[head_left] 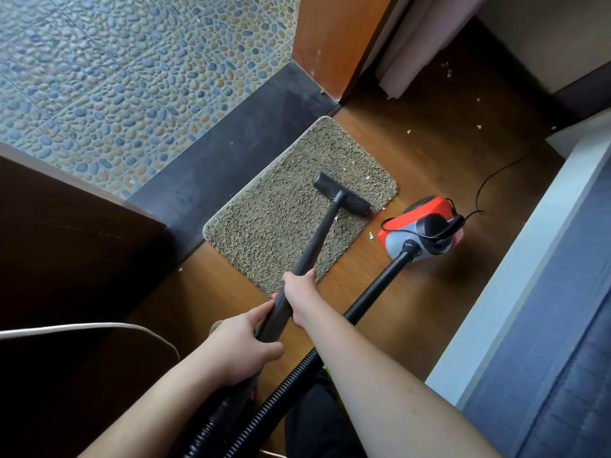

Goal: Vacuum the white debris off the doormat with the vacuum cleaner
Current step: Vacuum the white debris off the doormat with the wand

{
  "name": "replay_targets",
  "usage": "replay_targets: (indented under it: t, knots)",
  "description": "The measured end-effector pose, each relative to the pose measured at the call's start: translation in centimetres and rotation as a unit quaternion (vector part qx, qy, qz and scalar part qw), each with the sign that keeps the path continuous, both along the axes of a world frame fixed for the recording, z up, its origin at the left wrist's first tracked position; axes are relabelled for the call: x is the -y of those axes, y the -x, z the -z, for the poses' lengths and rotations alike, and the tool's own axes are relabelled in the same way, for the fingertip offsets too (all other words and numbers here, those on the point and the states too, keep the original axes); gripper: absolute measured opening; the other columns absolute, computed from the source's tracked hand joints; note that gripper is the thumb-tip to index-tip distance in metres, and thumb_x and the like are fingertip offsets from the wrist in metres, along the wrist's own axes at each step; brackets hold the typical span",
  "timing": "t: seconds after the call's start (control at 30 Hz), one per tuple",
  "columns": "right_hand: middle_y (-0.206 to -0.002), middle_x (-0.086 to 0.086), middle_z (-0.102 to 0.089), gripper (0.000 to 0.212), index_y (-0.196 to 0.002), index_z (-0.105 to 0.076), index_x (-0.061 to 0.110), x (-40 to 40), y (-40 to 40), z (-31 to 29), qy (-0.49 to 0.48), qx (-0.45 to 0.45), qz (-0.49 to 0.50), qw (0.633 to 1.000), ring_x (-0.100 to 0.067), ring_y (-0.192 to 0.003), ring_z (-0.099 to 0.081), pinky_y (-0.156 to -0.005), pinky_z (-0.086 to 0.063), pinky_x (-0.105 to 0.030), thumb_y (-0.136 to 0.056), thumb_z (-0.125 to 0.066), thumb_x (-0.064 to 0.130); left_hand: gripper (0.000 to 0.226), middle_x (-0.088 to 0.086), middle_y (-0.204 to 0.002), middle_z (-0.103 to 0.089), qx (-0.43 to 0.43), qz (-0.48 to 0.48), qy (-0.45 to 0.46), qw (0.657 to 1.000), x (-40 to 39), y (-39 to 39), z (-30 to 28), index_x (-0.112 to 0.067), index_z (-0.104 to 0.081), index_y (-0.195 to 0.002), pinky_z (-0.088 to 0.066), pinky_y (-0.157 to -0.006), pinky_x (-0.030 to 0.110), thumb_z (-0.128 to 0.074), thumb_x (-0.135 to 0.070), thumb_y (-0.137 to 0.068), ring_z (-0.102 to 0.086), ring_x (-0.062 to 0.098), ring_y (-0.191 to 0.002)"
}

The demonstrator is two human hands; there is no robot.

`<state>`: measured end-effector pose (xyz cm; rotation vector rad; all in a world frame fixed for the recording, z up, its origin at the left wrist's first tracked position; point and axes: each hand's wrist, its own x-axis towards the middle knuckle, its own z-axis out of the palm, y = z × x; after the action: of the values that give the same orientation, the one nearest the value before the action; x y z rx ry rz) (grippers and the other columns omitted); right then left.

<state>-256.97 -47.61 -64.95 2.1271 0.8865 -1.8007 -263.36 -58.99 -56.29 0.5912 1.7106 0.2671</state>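
Observation:
A shaggy beige doormat (281, 206) lies on the wooden floor against a dark threshold. The black vacuum nozzle (342, 193) rests on the mat's right part, near its right edge. A few white debris bits (367, 177) lie on the mat beside the nozzle. The black wand (317, 239) runs back from the nozzle to me. My right hand (302, 297) grips the wand higher up; my left hand (239, 345) grips it lower, close to the ribbed hose (373, 292). The hose leads to the red and grey vacuum body (421, 228), right of the mat.
White scraps (409, 131) dot the wood floor beyond the mat and by the curtain (410, 57). A black power cord (492, 178) trails from the vacuum. A pebble-tiled floor (115, 77) lies past the threshold. A dark door (66, 246) stands left, a white and blue bed edge (542, 259) right.

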Motion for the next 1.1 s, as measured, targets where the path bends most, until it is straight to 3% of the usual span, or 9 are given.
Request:
replay_targets:
  t: [0.13,0.27,0.37,0.5,0.6,0.73,0.83,1.0,1.1]
  knots:
    - [-0.093,-0.006,-0.060,0.070,-0.156,-0.003,0.031,0.0,0.1,0.1,0.006,0.001,0.000,1.000,-0.017,-0.064,-0.063,-0.076,-0.058,-0.038,-0.100,-0.045,0.022,0.092,-0.008,-0.094,-0.068,0.003,-0.001,0.003,1.000,0.1,0.0,0.5,-0.048,-0.032,-0.148,-0.050,-0.070,0.013,-0.059,-0.048,-0.060,-0.065,0.002,-0.074]
    - [-0.091,0.000,-0.058,0.073,-0.155,0.002,0.035,0.2,0.3,0.1,0.020,0.004,0.007,1.000,-0.017,-0.068,-0.065,-0.086,-0.057,-0.042,-0.100,-0.044,0.023,0.086,-0.008,-0.091,-0.066,-0.007,0.010,0.002,1.000,0.4,0.1,0.9,-0.048,-0.032,-0.148,-0.042,-0.059,0.007,-0.063,-0.042,-0.068,-0.062,0.001,-0.075]
    - [-0.094,-0.001,-0.059,0.074,-0.155,0.004,0.036,0.2,0.3,0.3,0.021,0.006,0.006,1.000,-0.016,-0.068,-0.065,-0.084,-0.058,-0.042,-0.100,-0.044,0.024,0.082,-0.007,-0.090,-0.065,-0.013,0.019,0.002,1.000,0.3,0.1,0.9,-0.047,-0.031,-0.149,-0.040,-0.055,0.005,-0.067,-0.036,-0.075,-0.061,0.000,-0.072]
    - [-0.090,-0.002,-0.059,0.069,-0.155,-0.002,0.034,0.1,0.1,0.5,0.017,0.007,0.011,1.000,-0.018,-0.070,-0.065,-0.084,-0.058,-0.043,-0.100,-0.044,0.024,0.083,-0.007,-0.097,-0.064,-0.016,0.022,0.005,1.000,0.1,-0.1,0.5,-0.046,-0.029,-0.150,-0.042,-0.057,0.006,-0.066,-0.035,-0.077,-0.062,0.000,-0.072]
    - [-0.101,-0.008,-0.066,0.070,-0.155,-0.002,0.033,-0.1,-0.2,0.5,0.012,0.008,0.002,1.000,-0.016,-0.065,-0.064,-0.069,-0.056,-0.034,-0.100,-0.045,0.025,0.083,-0.006,-0.102,-0.063,-0.016,0.016,0.005,1.000,-0.2,-0.3,0.2,-0.045,-0.029,-0.150,-0.043,-0.060,0.006,-0.066,-0.034,-0.077,-0.062,0.000,-0.074]
    - [-0.101,-0.009,-0.066,0.070,-0.155,-0.004,0.032,-0.4,-0.7,0.1,0.002,0.008,0.007,1.000,-0.016,-0.062,-0.062,-0.058,-0.050,-0.029,-0.100,-0.047,0.023,0.085,-0.004,-0.102,-0.066,-0.007,0.015,0.006,1.000,-0.6,-0.7,-0.6,-0.045,-0.031,-0.149,-0.056,-0.074,0.022,-0.064,-0.038,-0.071,-0.068,0.008,-0.074]
    - [-0.098,-0.006,-0.057,0.063,-0.153,-0.013,0.028,-0.3,-1.0,-0.5,0.001,0.000,0.022,1.000,-0.018,-0.064,-0.062,-0.062,-0.053,-0.032,-0.100,-0.047,0.022,0.079,-0.001,-0.097,-0.069,0.001,0.005,0.006,1.000,-0.8,-1.0,-1.4,-0.044,-0.036,-0.146,-0.060,-0.072,0.029,-0.065,-0.033,-0.073,-0.071,0.012,-0.068]
    - [-0.115,-0.014,-0.059,0.054,-0.146,-0.023,0.021,0.4,-1.2,-1.4,-0.009,0.000,0.028,1.000,-0.019,-0.062,-0.061,-0.065,-0.054,-0.035,-0.099,-0.048,0.018,0.077,-0.005,-0.092,-0.066,0.006,0.000,0.008,1.000,-0.7,-1.4,-2.5,-0.040,-0.037,-0.147,-0.047,-0.053,0.008,-0.066,-0.027,-0.077,-0.070,0.014,-0.076]
    - [-0.110,-0.015,-0.060,0.047,-0.141,-0.028,0.018,0.7,-1.2,-1.9,-0.016,0.001,0.028,0.999,-0.019,-0.064,-0.061,-0.071,-0.055,-0.038,-0.099,-0.048,0.017,0.076,-0.004,-0.090,-0.068,0.006,0.001,0.002,1.000,-0.5,-1.5,-2.8,-0.040,-0.038,-0.147,-0.055,-0.066,0.018,-0.066,-0.028,-0.077,-0.071,0.014,-0.072]
